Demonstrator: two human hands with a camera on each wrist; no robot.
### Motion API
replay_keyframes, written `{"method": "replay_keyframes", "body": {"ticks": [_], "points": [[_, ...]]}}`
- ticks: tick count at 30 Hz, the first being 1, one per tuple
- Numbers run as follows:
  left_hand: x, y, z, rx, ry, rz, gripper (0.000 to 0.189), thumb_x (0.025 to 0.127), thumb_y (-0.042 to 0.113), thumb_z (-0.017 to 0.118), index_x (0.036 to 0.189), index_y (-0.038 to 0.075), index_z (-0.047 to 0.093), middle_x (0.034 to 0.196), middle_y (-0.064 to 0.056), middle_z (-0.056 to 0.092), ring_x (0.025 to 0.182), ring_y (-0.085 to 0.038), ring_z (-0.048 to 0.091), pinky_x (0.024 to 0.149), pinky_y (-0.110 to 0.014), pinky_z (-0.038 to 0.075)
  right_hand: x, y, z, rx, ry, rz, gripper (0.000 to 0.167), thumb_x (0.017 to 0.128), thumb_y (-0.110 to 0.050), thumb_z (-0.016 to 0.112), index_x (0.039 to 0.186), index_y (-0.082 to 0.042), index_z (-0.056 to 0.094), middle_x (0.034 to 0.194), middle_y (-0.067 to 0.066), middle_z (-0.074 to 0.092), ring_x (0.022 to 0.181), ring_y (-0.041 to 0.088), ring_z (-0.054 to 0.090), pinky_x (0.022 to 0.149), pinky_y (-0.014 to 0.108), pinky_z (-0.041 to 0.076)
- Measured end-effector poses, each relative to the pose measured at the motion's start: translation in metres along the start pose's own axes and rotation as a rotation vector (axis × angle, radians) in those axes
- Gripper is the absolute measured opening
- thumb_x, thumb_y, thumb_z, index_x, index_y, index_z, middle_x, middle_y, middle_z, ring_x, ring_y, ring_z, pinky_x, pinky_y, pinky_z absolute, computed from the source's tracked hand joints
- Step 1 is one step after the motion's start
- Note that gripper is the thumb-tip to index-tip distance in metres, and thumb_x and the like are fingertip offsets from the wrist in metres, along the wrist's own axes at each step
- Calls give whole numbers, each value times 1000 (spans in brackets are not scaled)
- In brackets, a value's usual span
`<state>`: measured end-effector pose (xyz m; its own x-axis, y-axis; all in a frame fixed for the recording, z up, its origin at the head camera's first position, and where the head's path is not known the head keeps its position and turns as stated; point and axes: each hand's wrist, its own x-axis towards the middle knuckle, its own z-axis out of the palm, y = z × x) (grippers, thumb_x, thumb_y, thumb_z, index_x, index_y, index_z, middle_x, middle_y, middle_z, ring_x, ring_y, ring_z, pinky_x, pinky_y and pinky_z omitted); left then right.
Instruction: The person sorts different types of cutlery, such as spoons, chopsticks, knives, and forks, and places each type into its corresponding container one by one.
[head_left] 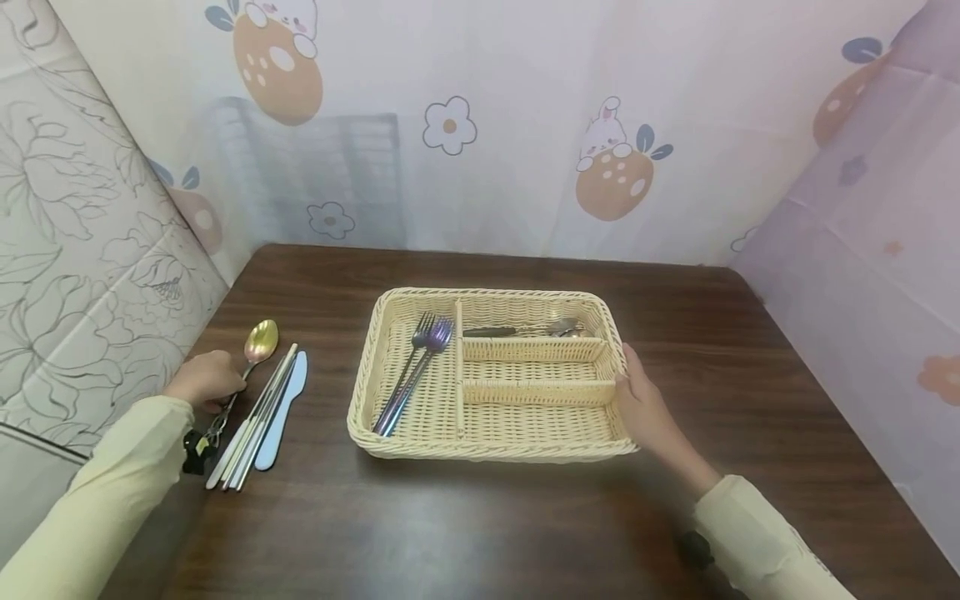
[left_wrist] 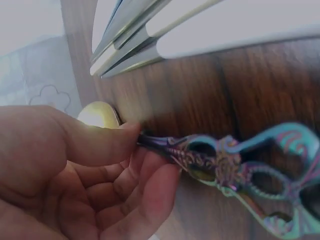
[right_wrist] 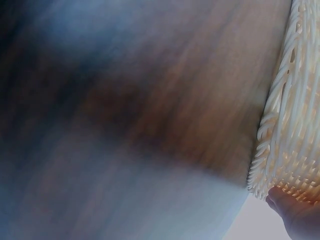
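Observation:
At the table's left side, my left hand (head_left: 208,377) pinches the handle of a spoon (head_left: 262,340) between thumb and fingers. Its ornate openwork handle end (left_wrist: 227,167) shows an iridescent sheen in the left wrist view, and the bowl is gold. Just right of it lie several chopsticks (head_left: 258,421) and a pale-handled table knife (head_left: 283,410). My right hand (head_left: 651,412) holds the right end of a cream wicker basket (head_left: 495,452), the thumb against its wall; some fingers are hidden. Two forks (head_left: 412,375) lie in the basket's left compartment.
The basket's back right compartment holds a dark-handled utensil (head_left: 489,332) and spoons (head_left: 564,325), partly hidden by a divider (head_left: 532,348). Dividers form three compartments on the right. A patterned curtain (head_left: 510,183) hangs behind the dark wooden table (head_left: 480,525).

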<state>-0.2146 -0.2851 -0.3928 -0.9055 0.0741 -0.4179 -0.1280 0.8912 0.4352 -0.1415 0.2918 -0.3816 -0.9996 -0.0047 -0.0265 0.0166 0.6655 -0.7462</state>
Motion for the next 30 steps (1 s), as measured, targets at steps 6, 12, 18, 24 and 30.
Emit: {"method": "replay_keyframes", "body": {"ticks": [6, 12, 18, 24, 30], "points": [[2, -4, -3, -69, -39, 11, 25, 88, 5, 52, 66, 8, 42, 60, -3, 44, 56, -16, 48, 54, -32, 51, -1, -1, 0, -5, -1, 7, 56, 104, -20, 21, 151, -2, -4, 152, 30, 7, 138, 46, 10, 109, 57, 10], [2, 0, -11, -4, -54, 65, 33, 90, 4, 51, 59, 12, 41, 54, 2, 40, 48, -11, 39, 48, -27, 40, -1, -1, 0, -4, -6, -11, 55, 104, -18, 21, 150, 1, -4, 152, 30, 4, 138, 47, 8, 108, 58, 9], [-1, 20, -24, 33, -36, 110, 34, 91, 5, 50, 59, 12, 40, 53, 4, 33, 45, -9, 30, 46, -24, 29, 0, 2, 1, -8, 4, -15, 55, 104, -18, 21, 150, 0, -3, 152, 31, 6, 138, 47, 10, 109, 57, 10], [1, 50, -38, 107, 7, 197, 18, 91, 7, 54, 84, -9, 60, 70, -8, 55, 58, -19, 47, 55, -36, 43, -2, 1, 2, -1, 6, -18, 55, 104, -18, 22, 150, -1, -3, 152, 29, 5, 138, 46, 9, 109, 57, 9], [4, 90, -50, 183, 62, 253, 19, 90, 9, 56, 93, -8, 63, 84, -13, 62, 71, -26, 53, 65, -45, 45, -2, 0, 1, -1, 12, -23, 55, 104, -17, 23, 150, -1, -2, 153, 28, 5, 139, 45, 9, 109, 56, 9]]}}
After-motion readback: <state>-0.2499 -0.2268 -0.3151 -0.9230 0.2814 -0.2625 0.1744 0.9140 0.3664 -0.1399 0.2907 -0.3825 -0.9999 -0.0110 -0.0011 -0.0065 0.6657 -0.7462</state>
